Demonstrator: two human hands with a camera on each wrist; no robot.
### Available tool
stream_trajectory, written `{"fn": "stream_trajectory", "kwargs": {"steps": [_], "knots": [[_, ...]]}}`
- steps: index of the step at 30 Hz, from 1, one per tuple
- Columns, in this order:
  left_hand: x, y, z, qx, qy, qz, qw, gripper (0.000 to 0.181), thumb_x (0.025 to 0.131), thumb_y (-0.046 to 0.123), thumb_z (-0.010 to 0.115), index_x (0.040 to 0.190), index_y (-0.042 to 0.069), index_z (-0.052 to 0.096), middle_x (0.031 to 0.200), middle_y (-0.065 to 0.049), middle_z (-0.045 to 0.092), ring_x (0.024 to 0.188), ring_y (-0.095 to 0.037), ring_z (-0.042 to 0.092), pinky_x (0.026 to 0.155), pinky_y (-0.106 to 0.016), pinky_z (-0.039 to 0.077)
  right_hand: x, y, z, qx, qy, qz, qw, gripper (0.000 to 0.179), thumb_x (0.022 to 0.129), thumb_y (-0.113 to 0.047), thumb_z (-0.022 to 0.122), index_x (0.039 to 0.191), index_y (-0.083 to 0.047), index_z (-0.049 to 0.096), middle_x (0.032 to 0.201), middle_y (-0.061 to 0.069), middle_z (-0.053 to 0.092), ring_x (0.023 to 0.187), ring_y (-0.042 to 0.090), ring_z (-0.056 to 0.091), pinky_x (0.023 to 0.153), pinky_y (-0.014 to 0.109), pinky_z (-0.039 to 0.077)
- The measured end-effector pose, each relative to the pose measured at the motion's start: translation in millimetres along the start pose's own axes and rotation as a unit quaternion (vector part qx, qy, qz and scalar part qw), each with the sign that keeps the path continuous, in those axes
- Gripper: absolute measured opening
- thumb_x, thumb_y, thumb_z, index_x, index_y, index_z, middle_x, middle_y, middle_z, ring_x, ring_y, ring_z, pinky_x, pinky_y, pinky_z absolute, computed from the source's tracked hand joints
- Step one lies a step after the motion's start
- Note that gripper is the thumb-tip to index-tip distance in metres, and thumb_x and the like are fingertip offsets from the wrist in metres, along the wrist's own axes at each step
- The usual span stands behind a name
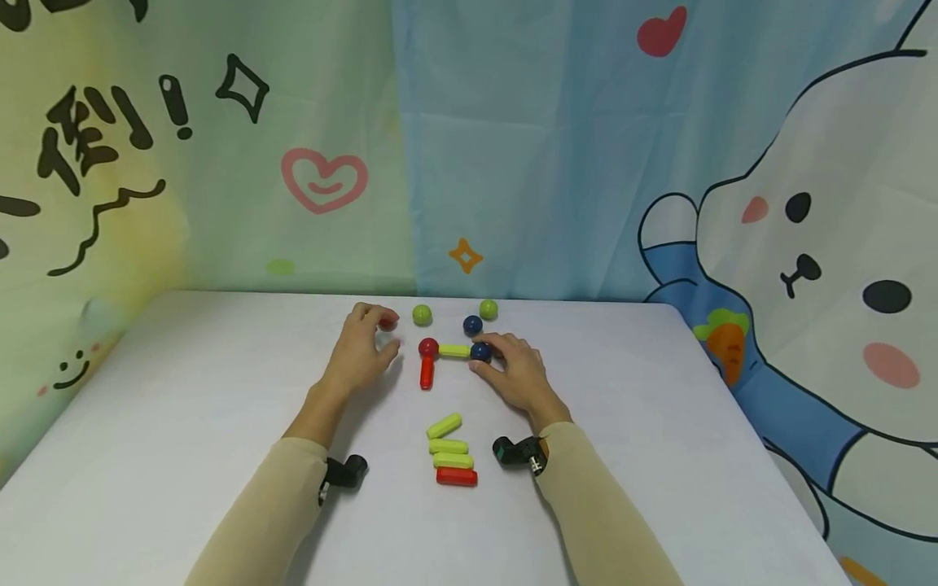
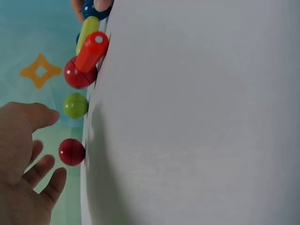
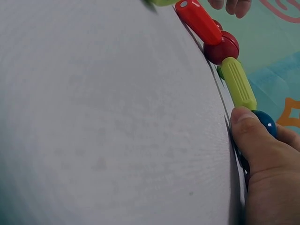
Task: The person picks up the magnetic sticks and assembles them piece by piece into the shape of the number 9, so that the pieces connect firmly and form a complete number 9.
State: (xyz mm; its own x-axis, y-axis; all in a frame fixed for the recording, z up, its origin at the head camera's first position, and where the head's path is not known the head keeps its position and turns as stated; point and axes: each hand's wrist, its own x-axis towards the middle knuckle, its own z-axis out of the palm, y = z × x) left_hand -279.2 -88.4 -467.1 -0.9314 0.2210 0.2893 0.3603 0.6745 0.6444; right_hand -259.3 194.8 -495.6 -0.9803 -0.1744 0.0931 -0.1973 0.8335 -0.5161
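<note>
We find, mid-frame, the right hand [image 1: 516, 373] pinching a partly hidden blue ball [image 1: 479, 352]. Centre-left, the spread left hand [image 1: 357, 348] partly covers a red ball [image 1: 387, 325].

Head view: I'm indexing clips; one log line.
left hand: near loose red ball | right hand: holds blue ball joined to lime rod

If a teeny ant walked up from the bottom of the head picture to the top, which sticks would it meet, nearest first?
Nearest red stick → first yellow stick → second yellow stick → slanted yellow stick → farther red stick, touching a red ball → farthest yellow stick, between that ball and the blue ball in the right hand.
</note>
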Motion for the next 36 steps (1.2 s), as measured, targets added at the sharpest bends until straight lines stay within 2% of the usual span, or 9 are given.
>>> {"fn": "stream_trajectory", "kwargs": {"steps": [4,8,12,18,25,31,36], "knots": [[1.2,-6.7,0.5,0.004,-0.001,-0.032,0.9995,0.041,0.093,0.008,0.066,0.133,0.007,0.056,0.143,-0.015,0.041,0.132,-0.036,0.039,0.11,-0.05,0.043,0.7,-0.7,2.7,-0.001,-0.001,-0.002,1.0,0.049,0.098,-0.048,0.066,0.143,-0.032,0.057,0.137,0.006,0.061,0.128,0.03,0.054,0.112,0.053,0.035],[4.0,-9.4,2.5,0.013,-0.005,-0.042,0.999,0.045,0.093,0.008,0.062,0.137,0.008,0.054,0.151,-0.016,0.037,0.136,-0.04,0.035,0.11,-0.054,0.043,0.7,-0.2,1.2,-0.004,0.009,-0.007,0.9999,0.048,0.098,-0.046,0.067,0.142,-0.031,0.058,0.134,0.006,0.062,0.126,0.03,0.055,0.11,0.053,0.037],[6.8,-10.6,3.4,0.021,-0.009,-0.047,0.9986,0.049,0.092,0.006,0.061,0.141,0.008,0.053,0.154,-0.017,0.037,0.135,-0.042,0.036,0.109,-0.056,0.042,-0.2,-0.1,0.1,0.002,0.003,-0.006,1.0,0.048,0.098,-0.046,0.067,0.143,-0.031,0.058,0.134,0.007,0.062,0.124,0.03,0.055,0.109,0.054,0.037],[11.9,-17.3,5.8,0.026,-0.02,-0.055,0.9979,0.054,0.094,0.009,0.061,0.146,0.007,0.049,0.153,-0.019,0.037,0.141,-0.04,0.04,0.118,-0.053,0.035,0.5,0.0,1.4,0.004,-0.001,0.001,1.0,0.047,0.098,-0.047,0.066,0.142,-0.033,0.058,0.134,0.005,0.062,0.124,0.028,0.055,0.11,0.053,0.036],[13.4,-22.8,6.5,0.02,-0.011,-0.058,0.9981,0.056,0.092,0.01,0.062,0.146,0.006,0.048,0.149,-0.02,0.04,0.132,-0.04,0.049,0.115,-0.052,0.037,1.1,-0.2,-0.3,0.001,-0.001,0.001,1.0,0.047,0.098,-0.047,0.066,0.142,-0.033,0.058,0.134,0.005,0.062,0.124,0.028,0.055,0.112,0.053,0.036],[14.3,-21.1,8.8,0.027,-0.019,-0.059,0.9977,0.058,0.093,0.012,0.061,0.149,0.008,0.046,0.149,-0.021,0.043,0.135,-0.04,0.046,0.116,-0.054,0.036,0.5,-0.6,-1.2,-0.002,0.001,0.002,1.0,0.047,0.098,-0.047,0.067,0.142,-0.033,0.058,0.134,0.005,0.062,0.125,0.028,0.055,0.111,0.053,0.036],[16.1,-18.6,11.2,0.054,-0.038,-0.08,0.9946,0.066,0.095,0.015,0.06,0.157,0.015,0.039,0.154,-0.019,0.04,0.139,-0.041,0.042,0.113,-0.058,0.038,-0.3,-1.4,-0.9,-0.001,0.0,0.002,1.0,0.047,0.098,-0.046,0.067,0.143,-0.033,0.058,0.135,0.005,0.062,0.126,0.028,0.055,0.111,0.053,0.036]]}}
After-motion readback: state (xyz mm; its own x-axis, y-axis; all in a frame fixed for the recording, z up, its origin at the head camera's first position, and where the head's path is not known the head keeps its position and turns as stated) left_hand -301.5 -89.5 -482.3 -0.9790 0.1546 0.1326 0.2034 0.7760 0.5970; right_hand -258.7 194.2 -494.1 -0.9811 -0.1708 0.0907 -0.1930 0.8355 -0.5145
